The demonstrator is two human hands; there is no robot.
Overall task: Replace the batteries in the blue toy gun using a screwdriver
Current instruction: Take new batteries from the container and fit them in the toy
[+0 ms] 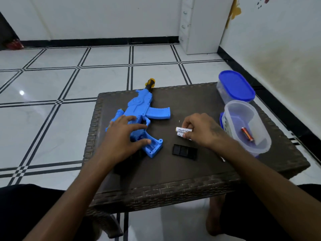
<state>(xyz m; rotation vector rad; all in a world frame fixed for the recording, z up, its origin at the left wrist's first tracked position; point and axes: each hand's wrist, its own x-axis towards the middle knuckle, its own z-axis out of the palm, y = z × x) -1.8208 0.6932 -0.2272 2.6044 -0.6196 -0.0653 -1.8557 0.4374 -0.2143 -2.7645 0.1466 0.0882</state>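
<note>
Blue toy gun (139,117) flat on table (173,171), left-centre, batt. bay open near; light, stiff plastic. Left hand (121,134) spread, pressing the gun. Right hand (199,129) pinching two white batteries (182,131); small, smooth, slippery, best held mid-body

Left hand (124,134) spread flat, fingers splayed on the blue toy gun (139,117); right hand (199,130) pinching two white batteries (182,131) just beside it.

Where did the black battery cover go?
The black battery cover lies flat on the table, just right of the toy gun's open grip and below the right hand.
</note>
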